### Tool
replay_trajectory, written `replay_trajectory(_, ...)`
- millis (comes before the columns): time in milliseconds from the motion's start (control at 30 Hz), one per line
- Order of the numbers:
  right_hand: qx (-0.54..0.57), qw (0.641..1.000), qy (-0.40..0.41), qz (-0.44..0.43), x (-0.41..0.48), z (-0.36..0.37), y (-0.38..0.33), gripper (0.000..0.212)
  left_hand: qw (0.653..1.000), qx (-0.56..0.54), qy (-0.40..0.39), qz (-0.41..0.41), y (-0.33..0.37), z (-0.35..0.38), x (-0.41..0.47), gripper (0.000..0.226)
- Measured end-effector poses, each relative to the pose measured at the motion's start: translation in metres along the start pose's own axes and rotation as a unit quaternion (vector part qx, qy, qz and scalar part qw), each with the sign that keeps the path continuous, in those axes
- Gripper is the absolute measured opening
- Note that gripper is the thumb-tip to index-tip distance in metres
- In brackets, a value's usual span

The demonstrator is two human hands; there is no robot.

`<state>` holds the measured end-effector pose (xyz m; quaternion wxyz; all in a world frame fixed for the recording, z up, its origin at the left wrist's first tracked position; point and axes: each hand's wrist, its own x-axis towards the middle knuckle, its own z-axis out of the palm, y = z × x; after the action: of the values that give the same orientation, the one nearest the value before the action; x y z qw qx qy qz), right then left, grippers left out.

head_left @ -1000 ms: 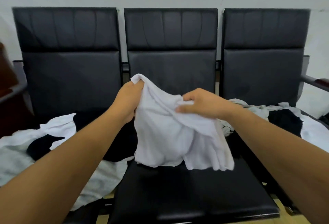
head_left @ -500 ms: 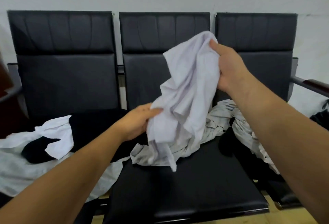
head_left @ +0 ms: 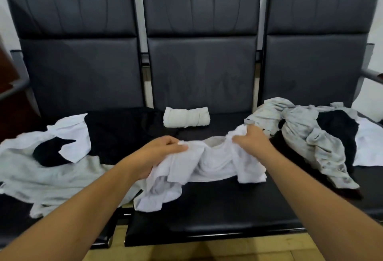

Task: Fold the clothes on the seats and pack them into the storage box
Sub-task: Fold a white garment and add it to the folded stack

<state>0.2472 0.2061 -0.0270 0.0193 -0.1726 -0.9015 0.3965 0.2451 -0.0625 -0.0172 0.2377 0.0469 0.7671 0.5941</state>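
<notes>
the left hand [head_left: 159, 154] and right hand [head_left: 251, 141], fingers curled, each pinch one end of one white shirt [head_left: 211, 163] lying on the middle seat [head_left: 217, 215]. behind it sits one rolled cream garment [head_left: 186, 119]. two loose clothes heaps flank it, the left heap [head_left: 41, 177] and the right heap [head_left: 310, 142].

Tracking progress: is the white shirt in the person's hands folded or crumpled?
Crumpled, not folded: the white shirt sags in loose wrinkles between the left hand and right hand, both gripping it.
</notes>
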Motion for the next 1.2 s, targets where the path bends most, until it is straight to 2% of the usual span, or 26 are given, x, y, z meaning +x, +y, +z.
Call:
replay_trajectory(67, -0.079, 0.986, -0.056, -0.134, -0.005, 0.018, 0.008, 0.075, 1.000, 0.012, -0.028, -0.009, -0.016, -0.003, 0.003, 0.045)
replay_trajectory(100, -0.079, 0.968, -0.109, -0.214, -0.009, 0.028, 0.008, 0.087, 0.999, -0.001, -0.047, -0.015, -0.023, -0.004, 0.008, 0.043)
replay_trajectory(167, -0.036, 0.923, -0.230, -0.305, -0.020, 0.041, -0.004, 0.082, 0.997, -0.037, -0.067, -0.009, -0.026, -0.004, 0.012, 0.034)
replay_trajectory(233, 0.019, 0.912, -0.280, -0.300, -0.024, 0.055, -0.010, 0.059, 0.996, -0.061, -0.063, -0.009, -0.026, -0.005, 0.016, 0.035)
replay_trajectory(367, 0.101, 0.930, -0.250, -0.250, -0.031, 0.059, -0.018, 0.008, 0.990, -0.112, -0.054, -0.062, -0.034, -0.019, 0.021, 0.050)
replay_trajectory(400, 0.146, 0.935, -0.234, -0.221, -0.031, 0.055, -0.021, 0.016, 0.981, -0.166, -0.053, -0.083, -0.036, -0.022, 0.021, 0.054)
replay_trajectory(467, 0.255, 0.937, -0.195, -0.136, -0.029, 0.052, -0.027, 0.029, 0.941, -0.321, -0.057, -0.092, -0.039, -0.030, 0.024, 0.065)
replay_trajectory(533, 0.367, 0.918, -0.146, -0.047, -0.026, 0.053, -0.028, 0.026, 0.903, -0.419, -0.052, -0.081, -0.042, -0.036, 0.027, 0.076)
replay_trajectory(567, 0.433, 0.892, -0.132, 0.005, -0.026, 0.055, -0.029, 0.023, 0.899, -0.426, -0.053, -0.088, -0.044, -0.034, 0.027, 0.081)
replay_trajectory(633, 0.563, 0.810, -0.125, 0.105, -0.025, 0.058, -0.032, 0.016, 0.938, -0.322, -0.043, -0.121, -0.054, -0.026, 0.029, 0.086)
replay_trajectory(667, 0.592, 0.787, -0.110, 0.137, -0.024, 0.060, -0.032, 0.019, 0.961, -0.240, -0.029, -0.131, -0.058, -0.020, 0.028, 0.090)
replay_trajectory(733, 0.614, 0.766, -0.078, 0.172, -0.024, 0.065, -0.033, 0.026, 0.985, -0.125, -0.012, -0.115, -0.061, -0.006, 0.026, 0.100)
replay_trajectory(800, 0.621, 0.759, -0.055, 0.186, -0.026, 0.070, -0.032, 0.024, 0.997, -0.035, 0.017, -0.071, -0.055, 0.007, 0.022, 0.104)
replay_trajectory(867, 0.619, 0.762, -0.048, 0.186, -0.029, 0.072, -0.032, 0.026, 0.998, 0.006, 0.032, -0.045, -0.049, 0.013, 0.020, 0.094)
replay_trajectory(967, 0.604, 0.772, -0.109, 0.164, -0.037, 0.074, -0.032, 0.033, 0.997, -0.033, -0.058, -0.027, -0.047, 0.022, 0.013, 0.058)
replay_trajectory(1033, 0.586, 0.782, -0.140, 0.160, -0.041, 0.072, -0.034, 0.036, 0.999, -0.034, -0.033, 0.001, -0.049, 0.023, 0.013, 0.037)
replay_trajectory(1067, 0.569, 0.793, -0.150, 0.157, -0.043, 0.071, -0.036, 0.039, 0.998, -0.066, -0.003, 0.009, -0.048, 0.024, 0.014, 0.029)
replay_trajectory(1133, 0.522, 0.824, -0.175, 0.131, -0.045, 0.070, -0.039, 0.058, 0.984, -0.176, 0.015, 0.009, -0.044, 0.026, 0.013, 0.019)
replay_trajectory(1200, 0.425, 0.886, -0.176, 0.061, -0.045, 0.071, -0.039, 0.068, 0.966, -0.258, -0.008, -0.017, -0.042, 0.025, 0.014, 0.029)
